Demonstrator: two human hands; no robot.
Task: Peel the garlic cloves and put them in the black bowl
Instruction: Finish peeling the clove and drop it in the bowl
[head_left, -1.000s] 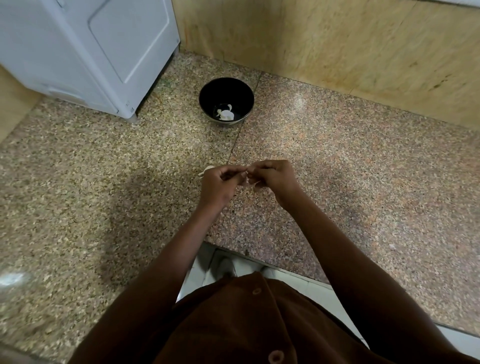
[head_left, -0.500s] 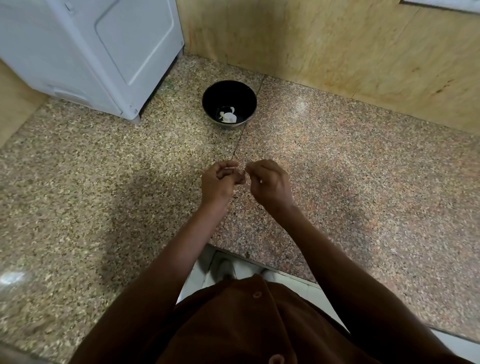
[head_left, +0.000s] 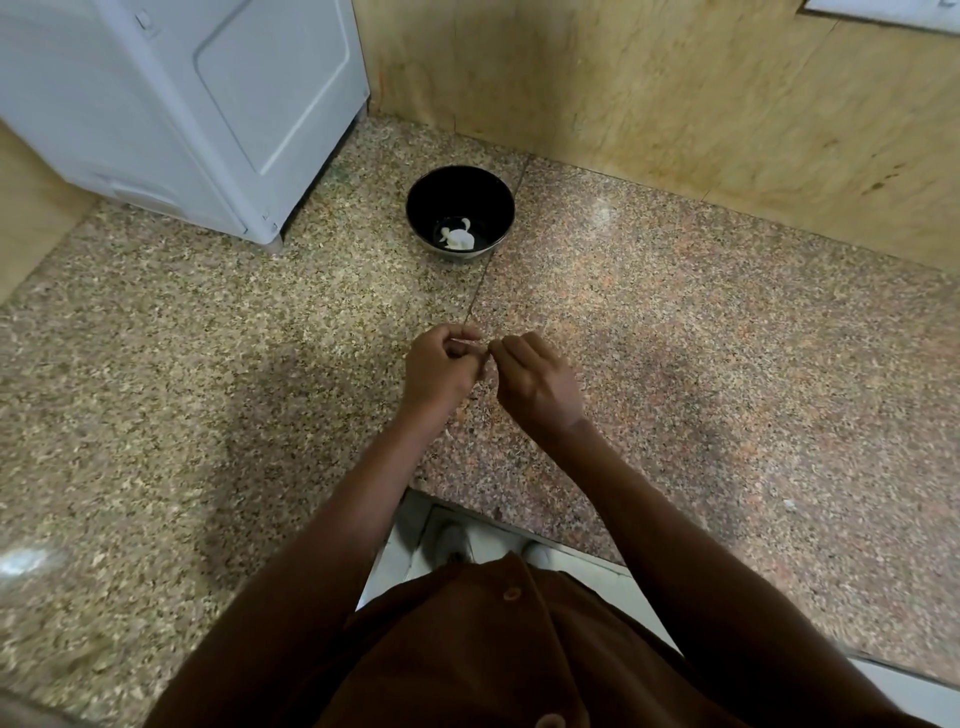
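Cut off at the top-left edge: a white appliance (head_left: 171, 98), left of the black bowl (head_left: 460, 195) — no readable label or writing anywhere. Nearer than the bowl, over the speckled granite counter (head_left: 727, 364): left hand (head_left: 439, 371) curled around a garlic clove (head_left: 466, 341), only a pale sliver showing. Just right of it, right hand (head_left: 537, 387) curled, fingertips at the clove — pinching skin or not, cannot tell. Inside the bowl, white peeled garlic (head_left: 457, 238), count unclear.
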